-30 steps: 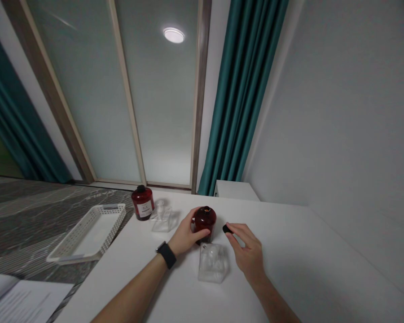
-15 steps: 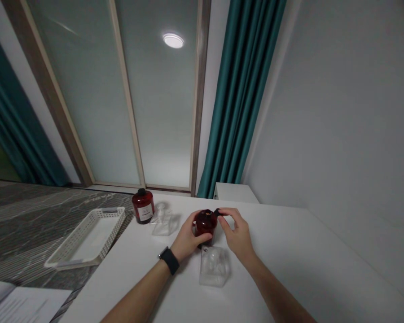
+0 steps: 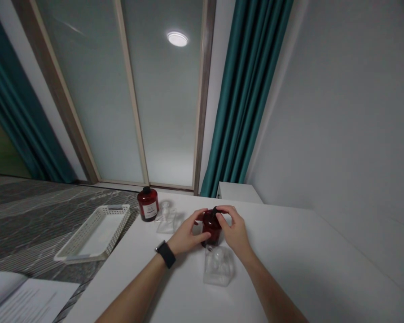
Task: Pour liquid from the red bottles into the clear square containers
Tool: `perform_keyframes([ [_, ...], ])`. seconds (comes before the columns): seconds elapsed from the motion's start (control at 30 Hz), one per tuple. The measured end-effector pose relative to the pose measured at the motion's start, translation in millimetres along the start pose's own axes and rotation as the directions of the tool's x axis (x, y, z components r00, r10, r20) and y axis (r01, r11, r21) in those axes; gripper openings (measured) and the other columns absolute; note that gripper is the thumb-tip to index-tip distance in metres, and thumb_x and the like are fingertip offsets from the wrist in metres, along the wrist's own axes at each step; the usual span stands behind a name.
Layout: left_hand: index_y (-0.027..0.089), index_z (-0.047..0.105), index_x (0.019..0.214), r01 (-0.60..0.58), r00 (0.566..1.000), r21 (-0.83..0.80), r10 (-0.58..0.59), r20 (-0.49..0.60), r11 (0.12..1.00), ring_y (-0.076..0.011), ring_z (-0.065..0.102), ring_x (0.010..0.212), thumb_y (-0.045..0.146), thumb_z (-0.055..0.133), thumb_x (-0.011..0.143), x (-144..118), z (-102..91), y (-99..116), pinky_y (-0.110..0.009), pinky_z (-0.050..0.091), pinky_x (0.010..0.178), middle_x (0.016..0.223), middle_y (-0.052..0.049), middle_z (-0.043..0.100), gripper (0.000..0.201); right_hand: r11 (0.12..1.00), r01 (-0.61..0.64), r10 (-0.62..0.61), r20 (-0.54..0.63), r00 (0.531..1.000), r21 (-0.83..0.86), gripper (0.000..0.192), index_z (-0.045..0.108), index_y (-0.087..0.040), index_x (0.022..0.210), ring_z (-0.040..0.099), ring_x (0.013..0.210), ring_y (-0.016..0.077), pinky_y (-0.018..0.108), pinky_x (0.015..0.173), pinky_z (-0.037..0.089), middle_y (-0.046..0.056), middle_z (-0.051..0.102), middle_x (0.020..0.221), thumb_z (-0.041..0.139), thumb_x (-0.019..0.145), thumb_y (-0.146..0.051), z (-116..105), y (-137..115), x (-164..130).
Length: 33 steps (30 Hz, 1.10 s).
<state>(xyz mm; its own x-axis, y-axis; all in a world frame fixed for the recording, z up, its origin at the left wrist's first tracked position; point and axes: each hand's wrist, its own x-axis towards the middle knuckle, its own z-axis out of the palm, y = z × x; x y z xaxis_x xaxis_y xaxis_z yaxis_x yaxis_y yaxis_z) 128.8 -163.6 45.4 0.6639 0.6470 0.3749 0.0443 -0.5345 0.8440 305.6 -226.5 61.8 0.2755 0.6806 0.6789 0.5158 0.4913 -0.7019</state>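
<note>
Red jar (image 3: 211,228) upright between both hands. Left hand (image 3: 185,234) curls round its side; right hand (image 3: 232,229) pinches black cap (image 3: 216,211) directly over its mouth.

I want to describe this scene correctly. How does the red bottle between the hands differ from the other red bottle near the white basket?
The near red bottle is gripped by the left hand, with the right hand at its black cap; the far red bottle stands alone, untouched. The far bottle shows a white label; no label shows on the near one. The near bottle stands behind a clear bottle, the far one beside another. Both are dark red, round, upright on the white table.
</note>
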Motion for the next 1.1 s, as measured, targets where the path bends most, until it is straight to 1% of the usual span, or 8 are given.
perform_keyframes([
  [0.17, 0.019, 0.046, 0.134, -0.033, 0.996, 0.078, 0.039, -0.081, 0.996, -0.0272, 0.059, 0.114, 0.02, 0.076, 0.077, -2, 11.9, -1, -0.045, 0.046, 0.101, 0.131, -0.012, 0.059, 0.065, 1.0, 0.024, -0.023, 0.024, 0.999, -0.013, 0.012, 0.07, -0.025, 0.095, 0.063, 0.095, 0.0219, 0.037, 0.088, 0.051, 0.005, 0.07, 0.096, 0.06, 0.089, -0.021, -5, 2, -2],
  [0.3, 0.02, 0.047, 0.134, -0.128, 0.991, 0.109, 0.132, -0.026, 0.986, -0.0239, 0.06, 0.109, 0.021, 0.065, 0.087, -2, 7.9, 2, -0.042, 0.048, 0.1, 0.126, -0.01, 0.061, 0.05, 0.999, 0.039, -0.039, 0.032, 0.999, -0.028, 0.014, 0.069, -0.026, 0.097, 0.062, 0.096, 0.0221, 0.038, 0.088, 0.05, 0.005, 0.07, 0.097, 0.058, 0.091, -0.022, -9, 2, -6],
  [0.5, 0.025, 0.046, 0.139, -0.193, 0.981, 0.234, 0.191, 0.035, 0.953, -0.0243, 0.059, 0.107, 0.024, 0.066, 0.088, -2, 1.7, 9, -0.042, 0.049, 0.097, 0.117, -0.008, 0.062, 0.055, 0.995, 0.089, -0.087, 0.041, 0.995, -0.054, 0.015, 0.069, -0.026, 0.099, 0.062, 0.097, 0.0226, 0.039, 0.088, 0.051, 0.005, 0.069, 0.099, 0.058, 0.09, -0.02, -13, -2, -10],
  [0.67, 0.026, 0.053, 0.132, -0.254, 0.96, 0.279, 0.278, -0.047, 0.926, -0.0271, 0.052, 0.124, 0.024, 0.071, 0.085, -3, 5.0, 10, -0.048, 0.044, 0.107, 0.133, -0.011, 0.056, 0.051, 0.992, 0.091, -0.087, 0.043, 0.995, -0.089, 0.018, 0.069, -0.025, 0.102, 0.062, 0.096, 0.0222, 0.039, 0.087, 0.052, 0.006, 0.066, 0.099, 0.059, 0.089, -0.018, -15, -4, -12],
  [0.77, 0.026, 0.058, 0.125, -0.299, 0.941, 0.274, 0.33, -0.072, 0.914, -0.0272, 0.054, 0.123, 0.022, 0.072, 0.083, -2, 4.5, 12, -0.049, 0.045, 0.105, 0.132, -0.011, 0.059, 0.044, 0.993, 0.088, -0.085, 0.046, 0.995, -0.082, 0.021, 0.067, -0.025, 0.104, 0.062, 0.101, 0.0223, 0.04, 0.092, 0.051, 0.007, 0.064, 0.104, 0.057, 0.089, -0.016, -16, -5, -14],
  [0.87, 0.024, 0.062, 0.12, -0.316, 0.938, 0.226, 0.339, -0.069, 0.921, -0.0263, 0.058, 0.119, 0.021, 0.069, 0.086, -2, 2.4, 15, -0.049, 0.048, 0.102, 0.126, -0.01, 0.064, 0.035, 0.996, 0.08, -0.077, 0.074, 0.994, -0.039, 0.023, 0.065, -0.025, 0.107, 0.061, 0.109, 0.0229, 0.042, 0.098, 0.049, 0.008, 0.065, 0.113, 0.055, 0.09, -0.015, -15, -5, -16],
  [1.03, 0.024, 0.064, 0.116, -0.297, 0.944, 0.213, 0.321, -0.084, 0.931, -0.0259, 0.061, 0.116, 0.02, 0.068, 0.087, -1, 1.6, 17, -0.049, 0.049, 0.101, 0.123, -0.01, 0.067, 0.029, 0.997, 0.048, -0.048, 0.006, 0.999, -0.057, 0.021, 0.065, -0.025, 0.105, 0.063, 0.098, 0.0233, 0.042, 0.09, 0.052, 0.007, 0.064, 0.102, 0.059, 0.087, -0.017, -14, -5, -18],
  [1.1, 0.024, 0.064, 0.116, -0.29, 0.945, 0.215, 0.315, -0.088, 0.932, -0.0259, 0.061, 0.117, 0.019, 0.068, 0.087, -1, 2.3, 17, -0.048, 0.048, 0.101, 0.124, -0.01, 0.067, 0.03, 0.998, 0.039, -0.04, -0.007, 0.999, -0.043, 0.019, 0.065, -0.025, 0.102, 0.062, 0.1, 0.0236, 0.042, 0.092, 0.051, 0.007, 0.063, 0.103, 0.06, 0.086, -0.016, -13, -4, -18],
])
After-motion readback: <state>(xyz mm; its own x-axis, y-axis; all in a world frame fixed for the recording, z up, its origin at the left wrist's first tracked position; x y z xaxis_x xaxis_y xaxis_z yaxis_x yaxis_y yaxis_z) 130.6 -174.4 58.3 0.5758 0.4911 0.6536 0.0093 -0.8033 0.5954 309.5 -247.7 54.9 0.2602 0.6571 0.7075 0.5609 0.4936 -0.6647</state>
